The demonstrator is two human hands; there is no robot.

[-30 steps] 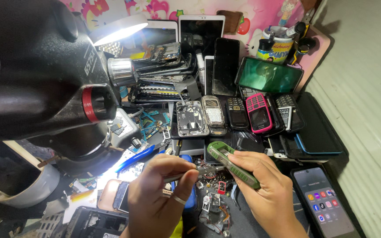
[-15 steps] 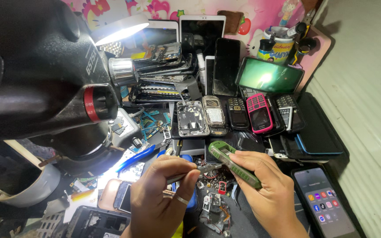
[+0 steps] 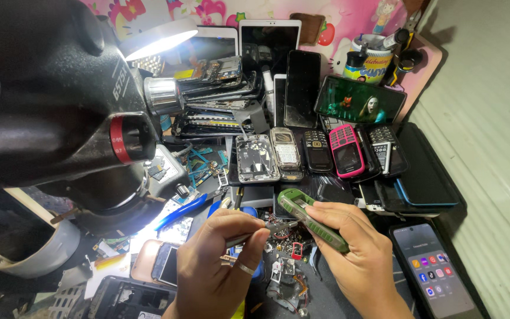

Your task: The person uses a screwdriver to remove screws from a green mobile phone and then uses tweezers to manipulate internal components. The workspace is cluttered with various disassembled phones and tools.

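- Mostly, the left of the view is filled by a large black microscope body, with a lit lamp at its upper edge.
- Behind it, a cluttered tabletop is seen, crowded with phones and loose parts.
- Two white tablets are stood at the back, next to a heap of stripped phone frames.
- A dark smartphone with a lit icon screen is laid flat at lower right, just beside the right hand.
- A phone showing a video is propped at the back right.
- A row of small keypad phones is laid mid-table, a pink one among them.
- The right hand is closed around a green keypad phone, held tilted above the tabletop near the centre, its top end pointing up-left.
- The left hand is pinched on thin metal tweezers; a ring is worn on one finger.
- The tweezer tips are brought against the green phone's side, close to its upper end.
- Small red and metal scraps are scattered beneath both hands.
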